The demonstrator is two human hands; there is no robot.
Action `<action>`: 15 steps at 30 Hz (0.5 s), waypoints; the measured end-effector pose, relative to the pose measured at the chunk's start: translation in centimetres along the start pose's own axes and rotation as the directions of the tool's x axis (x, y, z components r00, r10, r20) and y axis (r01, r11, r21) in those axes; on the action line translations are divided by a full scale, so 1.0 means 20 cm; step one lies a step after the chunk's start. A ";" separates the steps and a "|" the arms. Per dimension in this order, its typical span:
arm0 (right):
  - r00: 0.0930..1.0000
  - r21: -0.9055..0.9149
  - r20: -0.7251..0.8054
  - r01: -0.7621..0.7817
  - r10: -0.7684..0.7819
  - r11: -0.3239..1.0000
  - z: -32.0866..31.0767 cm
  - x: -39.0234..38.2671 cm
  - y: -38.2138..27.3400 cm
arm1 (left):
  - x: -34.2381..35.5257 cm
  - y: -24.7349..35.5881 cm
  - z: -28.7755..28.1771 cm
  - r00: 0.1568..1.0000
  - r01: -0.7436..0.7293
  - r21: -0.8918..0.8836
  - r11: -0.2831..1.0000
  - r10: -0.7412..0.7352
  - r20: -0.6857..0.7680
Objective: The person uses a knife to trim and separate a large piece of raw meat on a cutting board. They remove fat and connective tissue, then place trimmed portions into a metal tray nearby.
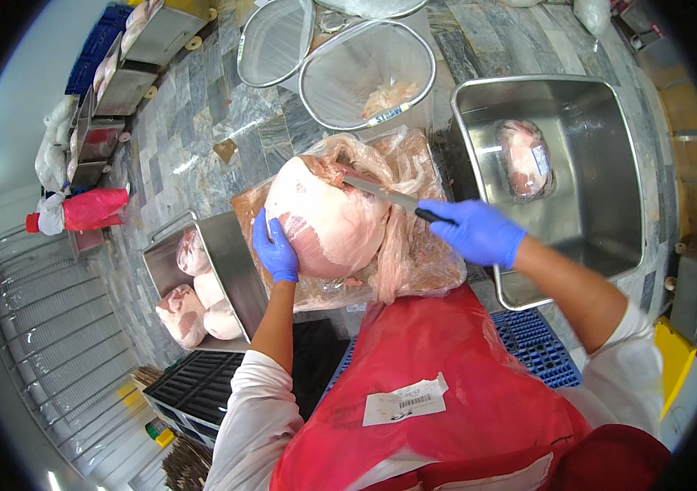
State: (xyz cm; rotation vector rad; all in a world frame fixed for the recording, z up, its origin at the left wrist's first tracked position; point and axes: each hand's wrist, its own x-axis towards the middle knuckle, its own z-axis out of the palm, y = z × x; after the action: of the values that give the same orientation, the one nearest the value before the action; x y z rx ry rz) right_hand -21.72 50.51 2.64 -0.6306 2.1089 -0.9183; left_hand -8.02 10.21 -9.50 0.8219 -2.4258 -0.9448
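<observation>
A large pale cut of raw meat (328, 221) with a fatty skin lies on a plastic-covered block (430, 270) in front of me. My left hand (275, 248), in a blue glove, rests spread against the meat's left side. In my blue-gloved right hand (479, 233) is a knife (389, 195) with a black handle, its fingers wrapped round it. The blade points left, and its tip touches the reddish upper right part of the meat. Crumpled clear plastic wrap (397, 254) hangs along the meat's right side.
At right stands a deep steel bin (586, 213) with one wrapped meat piece (526, 159) inside. A steel cart (234, 245) at left holds several pieces. Beyond the block, a plastic-lined round bin (332, 90) contains pale scraps. A co-worker in a red apron (96, 209) is at far left.
</observation>
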 end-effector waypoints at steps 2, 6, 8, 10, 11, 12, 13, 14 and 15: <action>0.993 -0.031 0.092 0.077 -0.074 0.997 -0.17 0.08 0.03 | -0.01 -0.02 0.01 1.000 -0.009 -0.012 1.000 0.009 0.005; 0.931 -0.116 0.343 0.177 -0.128 0.977 -0.46 0.36 0.00 | 0.00 -0.02 0.00 0.999 -0.030 -0.037 0.999 0.032 0.032; 0.913 -0.225 0.398 0.190 -0.088 0.956 -0.50 0.47 -0.12 | -0.01 -0.03 0.00 0.999 -0.036 -0.034 0.999 0.038 0.030; 0.934 -0.059 0.337 0.142 -0.114 0.988 -0.36 0.47 0.00 | -0.01 -0.05 0.00 0.999 -0.031 -0.019 0.999 0.031 0.008; 0.943 0.030 0.308 0.120 -0.123 0.992 -0.28 0.44 0.04 | -0.01 -0.05 0.00 1.000 0.005 -0.072 0.997 -0.005 0.000; 0.961 0.096 0.274 0.014 -0.040 0.995 -0.19 0.36 -0.04 | -0.02 -0.03 0.00 0.999 0.042 -0.133 0.990 -0.042 0.000; 0.981 0.199 0.191 -0.078 0.040 0.977 -0.05 0.32 -0.09 | -0.03 -0.02 0.01 0.997 0.072 -0.189 0.979 -0.074 0.001; 0.986 0.308 0.111 -0.157 0.128 0.939 0.14 0.33 -0.13 | -0.04 -0.02 0.02 0.999 0.042 -0.147 0.988 -0.044 -0.010; 0.997 0.314 -0.068 -0.007 0.030 0.949 0.37 0.40 -0.08 | -0.05 -0.02 0.01 1.000 0.008 -0.093 0.996 -0.010 -0.023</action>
State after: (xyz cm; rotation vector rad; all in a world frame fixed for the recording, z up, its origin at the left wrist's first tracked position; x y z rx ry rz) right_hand -20.62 41.11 -2.98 -0.4174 1.9678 -1.2505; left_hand -7.26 10.66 -10.07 0.8067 -2.3412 -1.0374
